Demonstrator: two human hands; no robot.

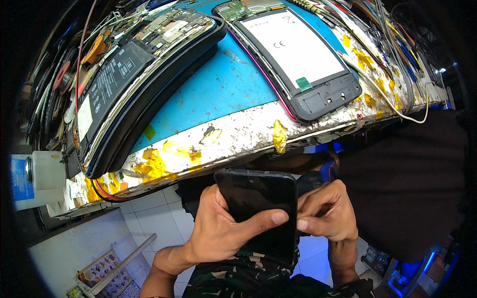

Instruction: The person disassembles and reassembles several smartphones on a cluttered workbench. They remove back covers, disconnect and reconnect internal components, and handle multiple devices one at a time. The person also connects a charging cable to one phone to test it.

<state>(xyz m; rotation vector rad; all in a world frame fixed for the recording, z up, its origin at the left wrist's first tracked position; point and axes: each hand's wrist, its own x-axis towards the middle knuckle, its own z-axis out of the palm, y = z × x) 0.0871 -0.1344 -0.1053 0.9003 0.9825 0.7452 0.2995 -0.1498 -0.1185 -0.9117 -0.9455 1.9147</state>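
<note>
A black smartphone [253,194] is held upright over my lap, just off the bench's front edge, its dark glossy face toward me. My left hand [223,238] is closed round its left side, with the thumb lying across the screen. At the right edge of the phone, my right hand [332,213] has its fingers curled in and thumb and forefinger pinched against the side. The fingers hide whatever lies between them there. Beyond my hands, on the bench, an opened phone [293,49] shows a white battery label and a green tab.
A stack of opened phones [119,69] with bare boards sits at the left of a blue mat [198,97]. Tools and cables crowd both far sides. A white bottle [49,171] stands at the bench's left corner. Dark cloth [402,184] fills the right.
</note>
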